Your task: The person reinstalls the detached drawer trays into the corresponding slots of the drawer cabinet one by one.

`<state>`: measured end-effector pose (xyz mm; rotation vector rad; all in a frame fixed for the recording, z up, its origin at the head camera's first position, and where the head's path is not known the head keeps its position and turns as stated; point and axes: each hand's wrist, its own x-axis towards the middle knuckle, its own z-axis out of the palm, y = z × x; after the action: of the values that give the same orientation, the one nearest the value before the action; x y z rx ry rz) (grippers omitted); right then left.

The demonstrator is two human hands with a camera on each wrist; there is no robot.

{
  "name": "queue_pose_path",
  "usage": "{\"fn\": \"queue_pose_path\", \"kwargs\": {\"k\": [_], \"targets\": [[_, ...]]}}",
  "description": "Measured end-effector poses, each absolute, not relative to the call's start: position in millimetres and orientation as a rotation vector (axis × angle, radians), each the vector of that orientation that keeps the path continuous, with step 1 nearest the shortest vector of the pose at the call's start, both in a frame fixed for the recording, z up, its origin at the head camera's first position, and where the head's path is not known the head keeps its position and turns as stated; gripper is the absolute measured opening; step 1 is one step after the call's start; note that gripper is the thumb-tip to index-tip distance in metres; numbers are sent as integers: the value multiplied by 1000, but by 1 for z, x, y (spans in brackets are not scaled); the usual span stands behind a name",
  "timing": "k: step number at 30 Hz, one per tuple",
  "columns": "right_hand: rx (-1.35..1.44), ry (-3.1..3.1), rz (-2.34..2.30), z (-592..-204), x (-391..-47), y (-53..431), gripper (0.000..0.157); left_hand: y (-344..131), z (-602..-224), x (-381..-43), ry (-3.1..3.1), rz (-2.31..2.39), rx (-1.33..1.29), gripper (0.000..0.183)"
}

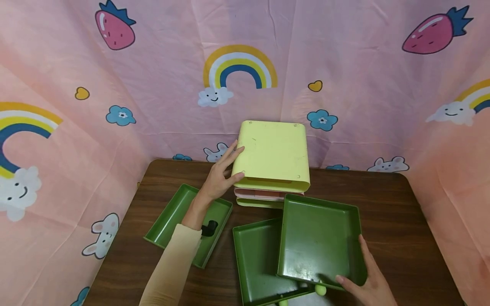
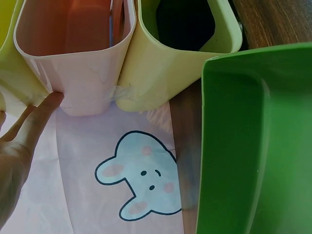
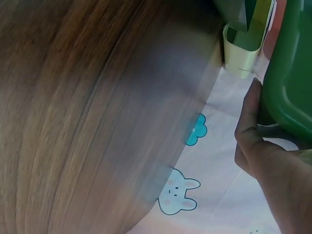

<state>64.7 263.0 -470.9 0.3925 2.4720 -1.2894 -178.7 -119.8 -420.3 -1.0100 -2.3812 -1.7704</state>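
A stack of open-fronted housings, yellow, pink and yellow below, stands at the back of the table. My left hand rests against the stack's upper left side, its fingers spread. In the left wrist view the fingertips touch beside the pink housing. My right hand grips a green drawer by its right front corner, thumb over the rim. This drawer is raised, with a small light-green knob on its front. It overlaps a second green drawer beneath it.
A third green drawer lies at the left of the brown wooden table, partly hidden by my left arm. A small black wrist device shows at my left sleeve. Pink patterned cloth encloses the table's back and sides.
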Motion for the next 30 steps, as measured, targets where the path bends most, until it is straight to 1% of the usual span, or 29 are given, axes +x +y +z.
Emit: {"fn": "queue_pose_path", "kwargs": {"k": [9,19,30], "targets": [[307,2507,-1333,-473,58,246,122,-119,-420,-181,-2394,-1784,-989,66],[155,2552,-1425,-475,55,210,122,-118,-423,-182,-2380,-1829,-995,66],[162,2563,-1455,-476,53,192,122,-119,-422,-181,-2378,-1796,-975,65]]}}
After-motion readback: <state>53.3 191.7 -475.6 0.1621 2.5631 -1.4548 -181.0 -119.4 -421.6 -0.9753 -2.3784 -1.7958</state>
